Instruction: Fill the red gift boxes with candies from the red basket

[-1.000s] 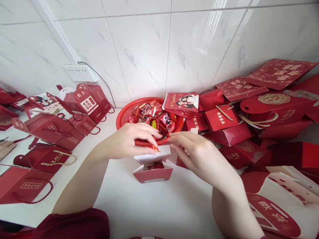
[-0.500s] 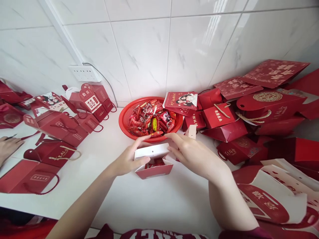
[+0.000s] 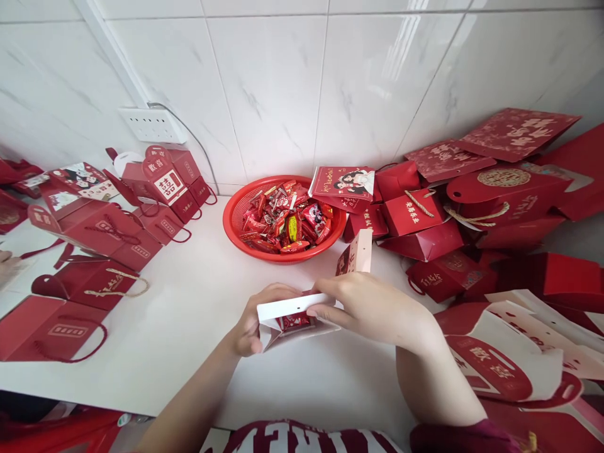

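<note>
A small red-and-white gift box (image 3: 277,309) is between my hands, above the white table. Its open top is tilted toward me, and red-wrapped candies (image 3: 295,321) show inside. My left hand (image 3: 250,322) is closed around the left side, its thumb low on the corner. On the right, my right hand (image 3: 377,308) pinches the white flap, thumb on the near face and fingers behind it. Just beyond my right hand stands another flap (image 3: 363,250), pale inside and printed red outside; whether it belongs to this box is hard to tell.
A red plastic basket (image 3: 231,234) of wrapped candies stands by the tiled wall. Red gift boxes line the left (image 3: 70,327), and more are piled on the right (image 3: 415,214). A power strip (image 3: 153,126) is on the wall. Another person's hand (image 3: 7,267) shows at far left.
The box has tipped so its opening faces me more. My left hand has shifted from the top flap down to the box's side, and my right thumb has come over the flap.
</note>
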A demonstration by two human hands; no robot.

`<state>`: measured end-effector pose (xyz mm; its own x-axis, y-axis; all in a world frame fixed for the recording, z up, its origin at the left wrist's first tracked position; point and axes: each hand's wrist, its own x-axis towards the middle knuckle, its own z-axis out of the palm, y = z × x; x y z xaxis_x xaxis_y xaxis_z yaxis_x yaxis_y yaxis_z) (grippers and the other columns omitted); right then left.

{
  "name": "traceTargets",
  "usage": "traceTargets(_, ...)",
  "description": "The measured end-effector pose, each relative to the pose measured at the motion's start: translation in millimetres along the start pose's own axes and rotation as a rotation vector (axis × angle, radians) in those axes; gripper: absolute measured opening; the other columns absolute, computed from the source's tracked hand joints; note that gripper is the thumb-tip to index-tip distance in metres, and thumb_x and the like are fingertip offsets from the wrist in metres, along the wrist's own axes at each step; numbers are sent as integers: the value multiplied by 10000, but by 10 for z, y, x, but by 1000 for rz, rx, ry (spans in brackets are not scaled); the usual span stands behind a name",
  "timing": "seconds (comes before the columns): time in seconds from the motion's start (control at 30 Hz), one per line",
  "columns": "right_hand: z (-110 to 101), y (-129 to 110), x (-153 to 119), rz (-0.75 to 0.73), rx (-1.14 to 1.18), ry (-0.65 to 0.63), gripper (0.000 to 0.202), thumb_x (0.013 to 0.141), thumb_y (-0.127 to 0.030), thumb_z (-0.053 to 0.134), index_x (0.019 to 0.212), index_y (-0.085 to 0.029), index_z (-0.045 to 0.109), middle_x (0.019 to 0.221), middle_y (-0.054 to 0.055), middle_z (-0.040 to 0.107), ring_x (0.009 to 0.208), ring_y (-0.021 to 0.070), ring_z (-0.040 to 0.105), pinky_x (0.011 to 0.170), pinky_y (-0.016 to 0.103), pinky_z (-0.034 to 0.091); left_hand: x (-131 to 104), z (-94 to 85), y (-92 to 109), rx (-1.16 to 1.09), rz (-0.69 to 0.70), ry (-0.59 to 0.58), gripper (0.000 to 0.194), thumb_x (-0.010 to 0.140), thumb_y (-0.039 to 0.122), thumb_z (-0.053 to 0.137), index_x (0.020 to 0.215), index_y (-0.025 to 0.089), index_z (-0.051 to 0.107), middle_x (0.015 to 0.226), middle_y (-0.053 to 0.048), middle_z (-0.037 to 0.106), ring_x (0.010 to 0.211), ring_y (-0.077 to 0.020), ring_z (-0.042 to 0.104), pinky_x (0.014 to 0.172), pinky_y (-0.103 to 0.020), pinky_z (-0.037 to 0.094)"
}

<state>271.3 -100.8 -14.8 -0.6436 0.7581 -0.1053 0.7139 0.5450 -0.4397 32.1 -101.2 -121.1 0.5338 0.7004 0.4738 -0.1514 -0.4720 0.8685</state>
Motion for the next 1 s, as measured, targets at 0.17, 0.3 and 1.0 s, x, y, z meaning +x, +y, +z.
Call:
traceTargets(0.17,14,-2,54,-6,1,45,357,1033,-342,392,836,-194,651,740,30,675,654,166,604,653,272,388,-45,-23,0,113,19,79,630,715,457,783,1266,202,616,1153,-159,664,1047,-328,650,896,-438,533)
traceTargets(0.3,-1,20,75,-97,111,37,267,988,-380,497,1062,-202,682,892,58,719,816,204,659,757,290,437,-108,14,-67,167,-149,276,213,872,200,642,1072,213,713,1024,-95,724,955,-226,691,838,-326,550)
traceTargets(1.0,166,157,464,-49,108,164,355,968,-146,431,1201,-252,676,1061,57,737,948,208,684,802,290,473,113,-178,-245,189,-313,402,331,737,332,788,996,166,664,942,-58,726,834,-191,679,756,-288,541)
